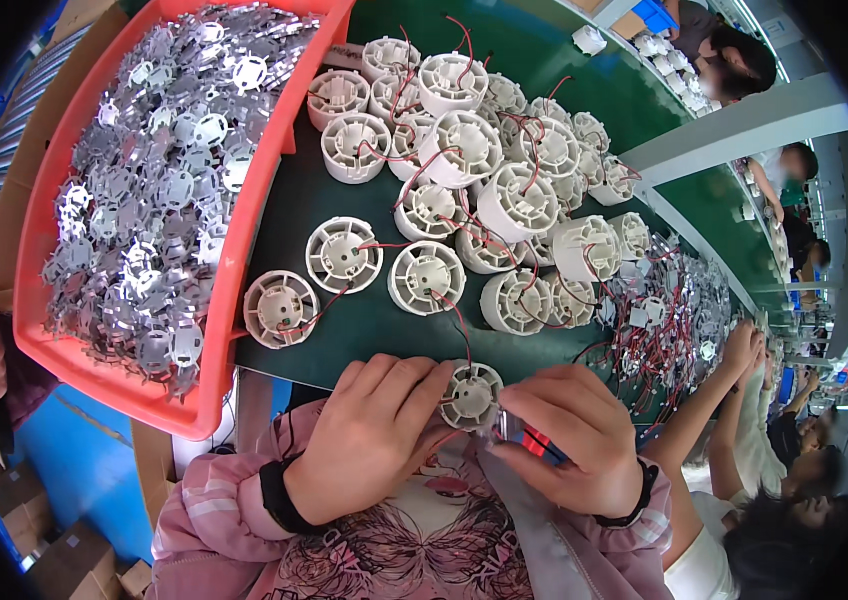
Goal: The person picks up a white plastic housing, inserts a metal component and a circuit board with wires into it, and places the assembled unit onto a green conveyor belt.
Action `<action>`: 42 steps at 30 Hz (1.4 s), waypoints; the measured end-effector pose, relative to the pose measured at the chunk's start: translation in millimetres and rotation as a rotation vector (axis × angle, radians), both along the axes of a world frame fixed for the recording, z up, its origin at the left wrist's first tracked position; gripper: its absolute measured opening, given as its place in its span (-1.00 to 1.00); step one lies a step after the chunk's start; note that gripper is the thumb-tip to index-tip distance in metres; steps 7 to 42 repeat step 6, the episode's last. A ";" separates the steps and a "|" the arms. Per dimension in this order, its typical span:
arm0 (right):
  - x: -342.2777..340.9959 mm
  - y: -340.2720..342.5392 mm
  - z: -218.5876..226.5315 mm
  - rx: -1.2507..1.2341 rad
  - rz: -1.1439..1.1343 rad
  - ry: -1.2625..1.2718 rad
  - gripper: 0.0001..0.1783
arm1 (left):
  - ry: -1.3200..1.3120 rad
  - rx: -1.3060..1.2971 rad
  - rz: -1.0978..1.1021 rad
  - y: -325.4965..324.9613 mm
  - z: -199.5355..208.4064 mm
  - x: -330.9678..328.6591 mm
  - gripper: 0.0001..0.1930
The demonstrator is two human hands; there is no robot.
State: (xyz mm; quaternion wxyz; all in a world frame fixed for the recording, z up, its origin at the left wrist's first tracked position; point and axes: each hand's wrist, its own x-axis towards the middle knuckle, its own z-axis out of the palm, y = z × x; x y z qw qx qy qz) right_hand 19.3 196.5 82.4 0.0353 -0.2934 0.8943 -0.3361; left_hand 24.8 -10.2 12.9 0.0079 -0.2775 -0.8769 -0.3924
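Observation:
A white round plastic housing (471, 398) with spokes and red wire is held close to my body, just off the table edge. My left hand (369, 430) closes on its left side, fingers bent against the rim. At the housing's right, my right hand (579, 440) pinches a small silver-and-red piece (534, 440) with dark lines on it; its kind cannot be made out. That piece is at the housing's rim, and the fingers partly cover it. Three similar housings, one of them here (427, 278), lie just beyond my hands with red wires trailing.
On the left stands a red tray (229, 290) heaped with thin silver metal plates (164, 190). Piled white housings (514, 200) cover the far middle of the green table (294, 195). Right of them lies a heap of metal parts with red wires (659, 315). A co-worker's forearms (709, 400) reach in at right.

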 end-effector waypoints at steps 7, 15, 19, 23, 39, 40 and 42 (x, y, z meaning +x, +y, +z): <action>-5.1 -5.9 -14.5 0.113 -0.022 -0.107 -0.44 | -0.071 0.164 -0.097 -14.7 -19.0 5.3 -0.42; -5.1 -5.9 -14.5 0.113 -0.022 -0.107 -0.44 | -0.071 0.164 -0.097 -14.7 -19.0 5.3 -0.42; -5.1 -5.9 -14.5 0.113 -0.022 -0.107 -0.44 | -0.071 0.164 -0.097 -14.7 -19.0 5.3 -0.42; -5.1 -5.9 -14.5 0.113 -0.022 -0.107 -0.44 | -0.071 0.164 -0.097 -14.7 -19.0 5.3 -0.42; -5.1 -5.9 -14.5 0.113 -0.022 -0.107 -0.44 | -0.071 0.164 -0.097 -14.7 -19.0 5.3 -0.42; -5.1 -5.9 -14.5 0.113 -0.022 -0.107 -0.44 | -0.071 0.164 -0.097 -14.7 -19.0 5.3 -0.42; -5.1 -5.9 -14.5 0.113 -0.022 -0.107 -0.44 | -0.071 0.164 -0.097 -14.7 -19.0 5.3 -0.42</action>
